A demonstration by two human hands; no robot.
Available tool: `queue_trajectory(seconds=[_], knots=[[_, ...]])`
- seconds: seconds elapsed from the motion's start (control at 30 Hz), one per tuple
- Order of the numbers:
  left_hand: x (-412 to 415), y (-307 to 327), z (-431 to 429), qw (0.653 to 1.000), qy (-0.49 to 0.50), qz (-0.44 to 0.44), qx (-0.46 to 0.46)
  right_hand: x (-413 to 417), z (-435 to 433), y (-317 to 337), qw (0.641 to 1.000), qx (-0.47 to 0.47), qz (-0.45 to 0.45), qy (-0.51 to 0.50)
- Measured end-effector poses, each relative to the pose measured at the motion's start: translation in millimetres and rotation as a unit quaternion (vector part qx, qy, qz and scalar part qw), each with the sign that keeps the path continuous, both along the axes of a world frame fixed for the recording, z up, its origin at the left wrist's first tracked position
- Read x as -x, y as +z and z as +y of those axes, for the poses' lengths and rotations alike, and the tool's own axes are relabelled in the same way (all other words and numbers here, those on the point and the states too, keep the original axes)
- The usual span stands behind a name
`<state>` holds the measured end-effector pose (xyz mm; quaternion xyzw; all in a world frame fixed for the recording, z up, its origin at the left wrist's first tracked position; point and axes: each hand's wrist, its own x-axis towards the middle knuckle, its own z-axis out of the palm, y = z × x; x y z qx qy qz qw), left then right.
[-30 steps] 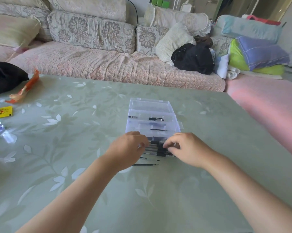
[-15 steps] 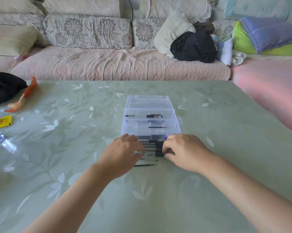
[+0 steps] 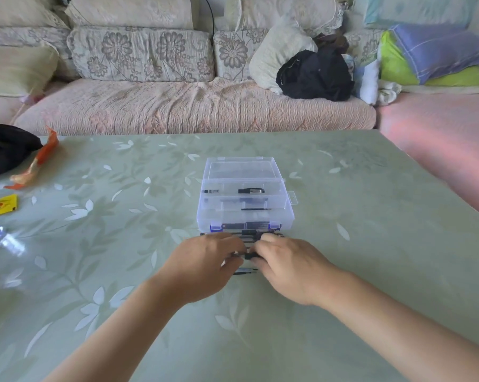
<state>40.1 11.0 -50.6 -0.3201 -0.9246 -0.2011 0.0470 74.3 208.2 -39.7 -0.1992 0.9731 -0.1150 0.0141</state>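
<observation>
Both hands are down on the worktop (image 3: 370, 216), right in front of a clear plastic box (image 3: 245, 216) with two blue latches (image 3: 215, 227) on its near edge. A row of pens (image 3: 249, 235) lies touching that near edge, mostly hidden under the fingers. The left hand (image 3: 205, 263) and right hand (image 3: 288, 266) meet over a short black pen (image 3: 249, 256). Each grip looks curled in and pinching one end of it, though the fingertips are mostly tucked out of sight. A thin refill (image 3: 245, 270) lies just below, between the hands.

Inside the box there's a labelled pen (image 3: 213, 191) with a white label (print too small to read), a clip pen (image 3: 250, 191) beside it, and another slim refill (image 3: 256, 209) one compartment nearer.

Far left on the worktop there's a yellow card (image 3: 1, 205) with a cartoon on it and no legible text, an orange wrapper (image 3: 37, 161) and a black bag (image 3: 4, 150). The sofa (image 3: 177, 106) behind has black clothing (image 3: 315, 75) on it.
</observation>
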Motion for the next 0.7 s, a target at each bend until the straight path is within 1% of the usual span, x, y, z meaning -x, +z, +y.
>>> queue_trajectory(seconds=[0.23, 0.53, 0.7], knots=[[1.4, 0.7, -2.0, 0.999, -0.009, -0.029, 0.012, -2.7, -5.6, 5.3, 1.0, 0.011, -0.02, 0.001], [3.9, 7.8, -8.9, 0.997, -0.013, -0.078, 0.015, -2.1, -12.6, 10.0, 1.0, 0.013, -0.023, 0.009], [5.2, 8.3, -9.7, 0.996, -0.014, -0.088, 0.009, -2.5, -12.9, 11.0, 0.999, 0.012, -0.031, 0.005]])
